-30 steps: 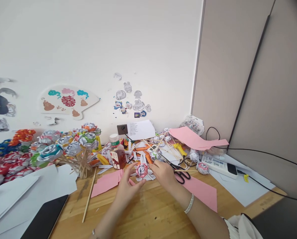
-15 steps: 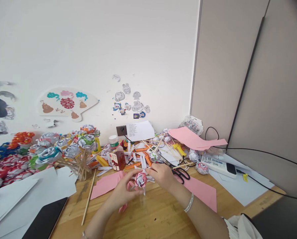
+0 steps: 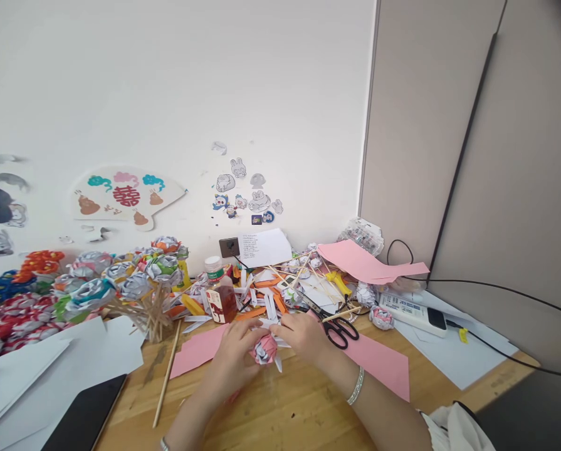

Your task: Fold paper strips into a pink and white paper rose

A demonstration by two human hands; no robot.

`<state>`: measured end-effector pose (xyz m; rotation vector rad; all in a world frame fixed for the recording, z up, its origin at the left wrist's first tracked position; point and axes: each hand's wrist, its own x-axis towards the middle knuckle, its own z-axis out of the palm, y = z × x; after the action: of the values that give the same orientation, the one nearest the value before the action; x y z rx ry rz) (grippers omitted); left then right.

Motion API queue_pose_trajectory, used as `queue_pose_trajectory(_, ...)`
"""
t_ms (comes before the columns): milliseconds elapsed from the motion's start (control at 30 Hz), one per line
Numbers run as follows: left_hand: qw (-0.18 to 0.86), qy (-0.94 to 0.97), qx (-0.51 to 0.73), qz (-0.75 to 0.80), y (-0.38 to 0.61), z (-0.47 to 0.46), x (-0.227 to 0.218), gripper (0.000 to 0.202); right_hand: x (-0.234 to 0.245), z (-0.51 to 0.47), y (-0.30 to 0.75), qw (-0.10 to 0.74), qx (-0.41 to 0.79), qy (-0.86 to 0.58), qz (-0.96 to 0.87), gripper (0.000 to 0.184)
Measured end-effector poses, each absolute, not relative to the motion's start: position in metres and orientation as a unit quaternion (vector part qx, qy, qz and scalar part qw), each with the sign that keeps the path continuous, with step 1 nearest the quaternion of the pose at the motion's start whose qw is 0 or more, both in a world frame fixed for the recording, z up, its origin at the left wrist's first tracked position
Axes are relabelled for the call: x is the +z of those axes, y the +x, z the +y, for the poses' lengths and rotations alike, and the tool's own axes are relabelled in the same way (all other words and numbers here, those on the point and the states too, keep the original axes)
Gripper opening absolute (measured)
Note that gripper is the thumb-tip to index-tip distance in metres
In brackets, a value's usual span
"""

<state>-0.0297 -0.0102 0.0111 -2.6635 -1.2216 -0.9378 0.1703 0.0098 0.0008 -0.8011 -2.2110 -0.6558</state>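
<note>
Between my hands is a small pink and white paper flower (image 3: 264,349), its folded strips wound into a round ball. My left hand (image 3: 235,354) is closed around its left side, thumb below and fingers over the top. On the far right edge, the fingers of my right hand (image 3: 295,333) pinch a white strip end that sticks out of the flower. Another white strip (image 3: 279,363) points down from it. Black-handled scissors (image 3: 341,331) lie just right of my right hand, partly on pink paper (image 3: 378,369).
Paper flowers on sticks (image 3: 139,282) crowd the left. A bottle (image 3: 220,291) stands before a heap of paper strips (image 3: 266,294). A wooden stick (image 3: 167,376) and black phone (image 3: 87,413) lie at front left. A white power strip (image 3: 414,313) and cables are at right.
My left hand has closed further over the flower, and the flower has turned and dropped slightly toward me. The right hand has shifted slightly left and down.
</note>
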Motion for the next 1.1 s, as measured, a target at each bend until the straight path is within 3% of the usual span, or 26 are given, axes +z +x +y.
queue_pose_trajectory(367,0.146,-0.829,-0.335,-0.424,-0.022,-0.015,0.008,0.025,0.010,0.012,0.178,0.427,-0.097,-0.367,-0.820,0.034)
queue_pose_trajectory(733,0.248,-0.771,-0.380,-0.447,-0.017,-0.013,-0.004,0.019,0.002,-0.008,0.153,0.417,-0.027,-0.379,-0.826,0.037)
queue_pose_trajectory(1100,0.279,-0.763,-0.370,-0.452,-0.012,-0.013,-0.009,0.011,-0.004,-0.010,0.146,0.481,0.053,-0.362,-0.797,0.022)
